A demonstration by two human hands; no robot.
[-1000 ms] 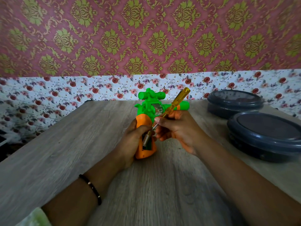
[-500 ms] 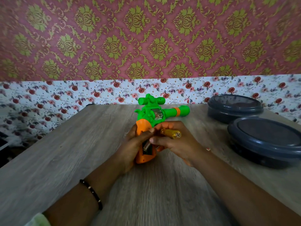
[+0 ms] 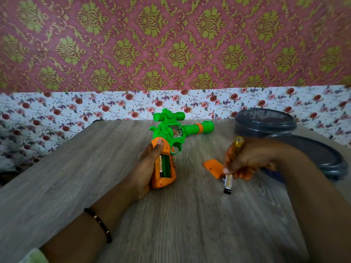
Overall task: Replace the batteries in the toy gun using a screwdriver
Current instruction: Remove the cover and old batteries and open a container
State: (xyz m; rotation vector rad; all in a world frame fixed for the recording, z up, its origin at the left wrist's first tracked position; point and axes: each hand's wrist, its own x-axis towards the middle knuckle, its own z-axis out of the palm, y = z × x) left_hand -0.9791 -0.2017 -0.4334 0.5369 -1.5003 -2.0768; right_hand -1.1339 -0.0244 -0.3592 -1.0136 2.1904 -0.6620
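Head view, step: one battery [image 3: 228, 184] is out, held low over the table [image 3: 76, 177].
Doing it well: set it down clear of the orange cover [image 3: 213, 168], so old and new cells stay apart.
Right hand [image 3: 245, 160]: fingers curled round the screwdriver [image 3: 237, 144] and pinching that battery.
Left hand [image 3: 146, 168]: wrapped round the toy gun [image 3: 171, 137] grip, thumb on top.
Gun: upright at centre, compartment [image 3: 164, 166] open, one cell inside; right hand well apart.

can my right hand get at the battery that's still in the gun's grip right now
Probably not straight away. The battery lies exposed in the open grip of the toy gun, nothing over it, but the right hand already holds the screwdriver and another battery.
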